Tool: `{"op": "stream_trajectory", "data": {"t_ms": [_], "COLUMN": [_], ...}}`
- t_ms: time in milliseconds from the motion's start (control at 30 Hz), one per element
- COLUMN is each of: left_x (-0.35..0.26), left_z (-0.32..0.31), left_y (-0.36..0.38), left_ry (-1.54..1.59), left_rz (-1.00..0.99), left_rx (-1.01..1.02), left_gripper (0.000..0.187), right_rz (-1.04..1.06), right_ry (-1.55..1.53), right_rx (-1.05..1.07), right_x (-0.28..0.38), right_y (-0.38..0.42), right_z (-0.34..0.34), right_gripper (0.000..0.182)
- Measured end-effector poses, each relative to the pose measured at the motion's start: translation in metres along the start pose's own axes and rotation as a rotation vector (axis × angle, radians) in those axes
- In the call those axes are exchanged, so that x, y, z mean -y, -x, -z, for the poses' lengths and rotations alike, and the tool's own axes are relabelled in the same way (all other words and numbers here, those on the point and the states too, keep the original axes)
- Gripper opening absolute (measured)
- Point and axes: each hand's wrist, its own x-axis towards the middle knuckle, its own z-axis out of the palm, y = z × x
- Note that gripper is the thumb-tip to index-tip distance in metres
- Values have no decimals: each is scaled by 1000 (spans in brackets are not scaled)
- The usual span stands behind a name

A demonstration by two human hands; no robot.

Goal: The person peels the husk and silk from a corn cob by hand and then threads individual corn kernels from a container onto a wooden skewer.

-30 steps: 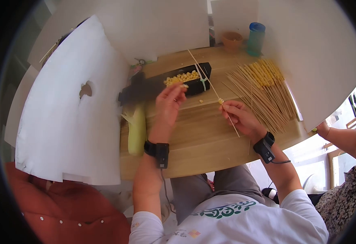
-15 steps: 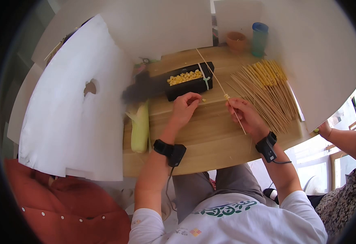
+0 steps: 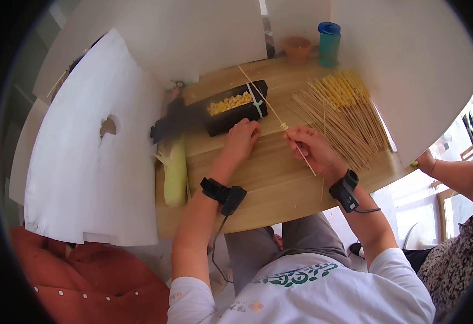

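Observation:
My right hand (image 3: 312, 147) pinches a thin wooden skewer (image 3: 255, 87) that slants up and to the left. A few yellow corn kernels (image 3: 284, 126) sit on the skewer just above my fingertips. My left hand (image 3: 242, 138) is closed at the near edge of a black box (image 3: 223, 127), its fingers curled down against the wooden table (image 3: 231, 189); whatever it pinches is hidden. Loose corn kernels (image 3: 231, 103) lie inside the box, and a pale tie (image 3: 255, 98) goes round its right end.
Bare skewers (image 3: 333, 127) and corn-loaded skewers (image 3: 340, 89) lie at the right. A green corn husk (image 3: 175, 175) lies at the left. A clay pot (image 3: 297, 49) and blue cup (image 3: 329, 47) stand behind. White panels (image 3: 85, 146) flank the table; another person's hand (image 3: 426, 162) shows at right.
The view has shifted, so the table's things appear further left. The fingers of my left hand have turned down towards the table, where a loose kernel showed before. My right hand still holds the skewer.

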Motion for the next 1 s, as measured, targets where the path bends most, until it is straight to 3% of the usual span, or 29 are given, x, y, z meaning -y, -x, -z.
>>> {"op": "stream_trajectory", "data": {"t_ms": [167, 233, 267, 333, 367, 433, 633, 1000], "left_x": [6, 3, 8, 19, 24, 24, 67, 57], "left_z": [7, 15, 17, 25, 28, 43, 43, 37], "left_y": [10, 14, 14, 14, 15, 15, 20, 18], "left_ry": [36, 346, 348, 779, 784, 1297, 1824, 1816], "left_rz": [31, 278, 280, 395, 397, 434, 404, 476], "left_rx": [18, 2, -4, -65, -69, -255, -432, -475], "left_gripper": [13, 12, 12, 9, 9, 7, 8, 10], "right_rz": [-19, -27, -32, -42, -47, -56, -81, -123], "right_ry": [66, 89, 99, 115, 148, 185, 378, 461], "right_rx": [16, 26, 36, 45, 38, 35, 5, 144], "right_x": [2, 1, 0, -1, -2, -4, -3, -6], "right_y": [2, 1, 2, 2, 1, 0, 5, 4], "right_z": [-4, -5, -7, -7, -6, -6, -15, -12], "right_gripper": [15, 15, 15, 15, 15, 15, 11, 15]}}
